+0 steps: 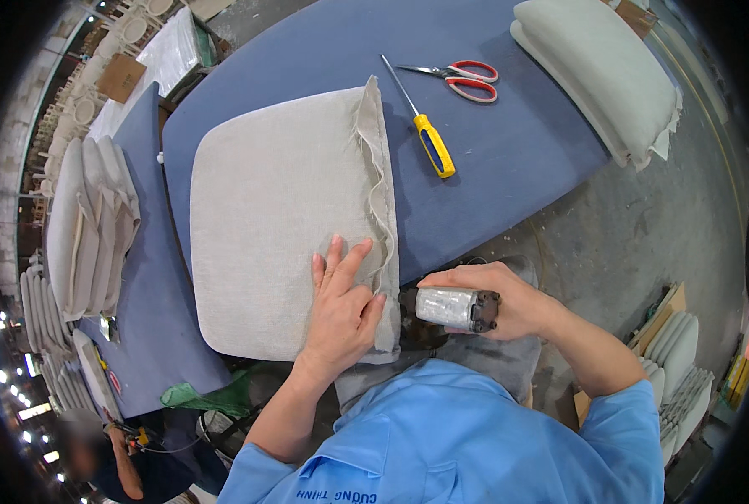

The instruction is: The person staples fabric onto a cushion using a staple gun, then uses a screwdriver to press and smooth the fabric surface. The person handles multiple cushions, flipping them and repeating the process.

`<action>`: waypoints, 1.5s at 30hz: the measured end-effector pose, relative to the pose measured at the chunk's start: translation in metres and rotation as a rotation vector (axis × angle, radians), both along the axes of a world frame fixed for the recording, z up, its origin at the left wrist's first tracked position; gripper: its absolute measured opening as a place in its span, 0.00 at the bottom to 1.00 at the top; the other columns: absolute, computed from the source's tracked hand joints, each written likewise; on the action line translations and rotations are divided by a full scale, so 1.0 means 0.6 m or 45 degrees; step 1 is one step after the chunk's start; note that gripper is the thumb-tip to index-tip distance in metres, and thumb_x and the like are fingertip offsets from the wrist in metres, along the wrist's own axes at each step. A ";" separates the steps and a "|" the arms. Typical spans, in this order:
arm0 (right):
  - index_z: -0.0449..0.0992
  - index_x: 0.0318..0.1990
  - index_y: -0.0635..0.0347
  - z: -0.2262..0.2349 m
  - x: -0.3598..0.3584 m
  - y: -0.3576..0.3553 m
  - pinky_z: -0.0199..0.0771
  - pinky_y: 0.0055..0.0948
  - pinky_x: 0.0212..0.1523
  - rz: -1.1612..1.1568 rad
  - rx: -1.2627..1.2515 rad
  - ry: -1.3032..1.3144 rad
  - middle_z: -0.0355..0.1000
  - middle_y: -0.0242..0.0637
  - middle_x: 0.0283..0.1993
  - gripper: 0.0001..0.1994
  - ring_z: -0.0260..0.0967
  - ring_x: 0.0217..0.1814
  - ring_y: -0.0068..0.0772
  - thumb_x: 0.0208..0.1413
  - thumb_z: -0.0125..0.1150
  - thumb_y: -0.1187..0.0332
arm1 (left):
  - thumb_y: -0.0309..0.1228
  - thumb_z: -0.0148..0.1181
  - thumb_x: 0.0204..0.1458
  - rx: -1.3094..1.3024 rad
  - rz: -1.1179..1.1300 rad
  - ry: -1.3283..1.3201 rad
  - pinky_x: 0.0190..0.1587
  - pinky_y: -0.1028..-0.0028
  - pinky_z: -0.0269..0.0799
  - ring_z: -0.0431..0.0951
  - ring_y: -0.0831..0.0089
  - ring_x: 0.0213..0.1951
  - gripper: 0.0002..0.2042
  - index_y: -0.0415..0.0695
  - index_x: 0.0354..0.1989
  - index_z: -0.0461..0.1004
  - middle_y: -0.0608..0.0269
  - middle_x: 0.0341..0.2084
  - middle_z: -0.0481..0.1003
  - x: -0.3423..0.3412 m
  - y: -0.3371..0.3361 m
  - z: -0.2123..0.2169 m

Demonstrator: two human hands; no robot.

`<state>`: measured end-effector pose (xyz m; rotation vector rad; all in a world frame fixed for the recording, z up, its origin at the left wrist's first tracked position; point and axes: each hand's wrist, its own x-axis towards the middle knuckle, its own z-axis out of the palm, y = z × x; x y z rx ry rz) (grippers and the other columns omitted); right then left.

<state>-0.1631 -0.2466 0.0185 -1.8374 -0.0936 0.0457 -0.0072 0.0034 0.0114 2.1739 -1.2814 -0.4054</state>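
Note:
A beige fabric seat cushion lies on the blue-covered table in front of me. Along its right side runs a loose, wrinkled fabric flap with a raw edge. My left hand rests on the cushion's lower right part, fingers spread and pressing down, thumb at the flap. In my right hand is a silver and black staple gun, its nose close to the cushion's lower right edge. Whether the nose touches the fabric is hard to make out.
On the blue table lie a yellow-handled screwdriver and red-handled scissors. Stacked cushions sit at the far right and at the left. Another person works at the lower left. More cushions stand at the right.

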 end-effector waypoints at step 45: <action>0.77 0.67 0.59 0.003 -0.016 0.012 0.83 0.39 0.58 -0.051 0.112 0.046 0.84 0.45 0.57 0.32 0.85 0.58 0.46 0.52 0.77 0.75 | 0.30 0.66 0.63 0.095 -0.004 -0.091 0.81 0.37 0.29 0.42 0.35 0.84 0.17 0.39 0.21 0.74 0.43 0.79 0.60 -0.012 0.002 0.026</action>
